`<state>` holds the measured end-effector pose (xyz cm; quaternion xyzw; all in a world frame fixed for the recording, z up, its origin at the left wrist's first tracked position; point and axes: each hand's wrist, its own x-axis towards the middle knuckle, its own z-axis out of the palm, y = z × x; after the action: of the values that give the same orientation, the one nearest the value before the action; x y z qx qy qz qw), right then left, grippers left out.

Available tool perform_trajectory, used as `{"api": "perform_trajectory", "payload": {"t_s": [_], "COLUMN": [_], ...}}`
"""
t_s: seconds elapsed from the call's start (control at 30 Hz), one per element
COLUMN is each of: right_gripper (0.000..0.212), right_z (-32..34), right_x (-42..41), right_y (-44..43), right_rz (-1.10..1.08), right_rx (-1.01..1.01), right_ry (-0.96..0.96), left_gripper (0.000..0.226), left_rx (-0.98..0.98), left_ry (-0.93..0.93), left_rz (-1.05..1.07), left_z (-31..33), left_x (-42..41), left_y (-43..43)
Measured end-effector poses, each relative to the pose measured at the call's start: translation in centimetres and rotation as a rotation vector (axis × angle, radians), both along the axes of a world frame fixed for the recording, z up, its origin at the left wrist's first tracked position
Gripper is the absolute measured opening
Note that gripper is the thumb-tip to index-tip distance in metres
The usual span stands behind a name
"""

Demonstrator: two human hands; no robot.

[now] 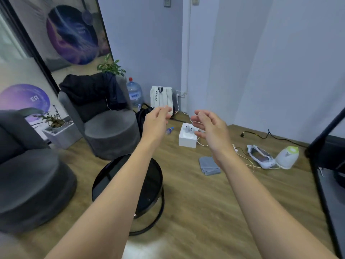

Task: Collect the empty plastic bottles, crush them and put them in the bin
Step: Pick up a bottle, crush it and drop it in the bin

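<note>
Both my arms reach forward over the wooden floor. My left hand (155, 122) is open with its fingers loosely curled and holds nothing. My right hand (211, 128) is open too, palm turned left, also holding nothing. Between and beyond them a small clear plastic bottle with a blue cap (169, 130) lies on its side on the floor. Just right of it stands a white box-shaped bin (187, 140) with crushed clear plastic showing in its top. Another small bottle (138, 107) stands by the large water jug.
A round black glass side table (149, 184) sits under my left forearm. Grey armchairs (110, 131) stand left. A large water jug (134, 94), a white bag (161, 98), a folded grey cloth (209, 165), cables, a white shoe (260, 156) and a kettle (286, 157) are on the floor.
</note>
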<state>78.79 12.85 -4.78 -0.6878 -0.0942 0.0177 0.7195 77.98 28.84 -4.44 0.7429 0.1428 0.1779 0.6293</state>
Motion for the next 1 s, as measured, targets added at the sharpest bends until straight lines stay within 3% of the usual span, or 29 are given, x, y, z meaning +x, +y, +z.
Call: {"api": "perform_trajectory", "payload": {"t_s": [0.3, 0.7, 1.0], "right_gripper": [0.014, 0.015, 0.013], "right_z": [-0.3, -2.4, -8.2], "right_x": [21.7, 46.5, 66.3], "right_y": [4.9, 15.4, 21.1], "right_rz": [0.072, 0.073, 0.106], "right_rx": [-0.026, -0.101, -0.117], "right_ry": [0.021, 0.061, 0.141], "left_gripper": [0.023, 0.021, 0.015], "left_rx": [0.026, -0.111, -0.100], "left_ry": [0.010, 0.063, 0.182], "left_rz": [0.062, 0.073, 0.075], "left_z": [-0.3, -3.7, -9.3], "left_x": [19.3, 45.2, 64.1], "left_y": [5.0, 15.0, 19.3]}}
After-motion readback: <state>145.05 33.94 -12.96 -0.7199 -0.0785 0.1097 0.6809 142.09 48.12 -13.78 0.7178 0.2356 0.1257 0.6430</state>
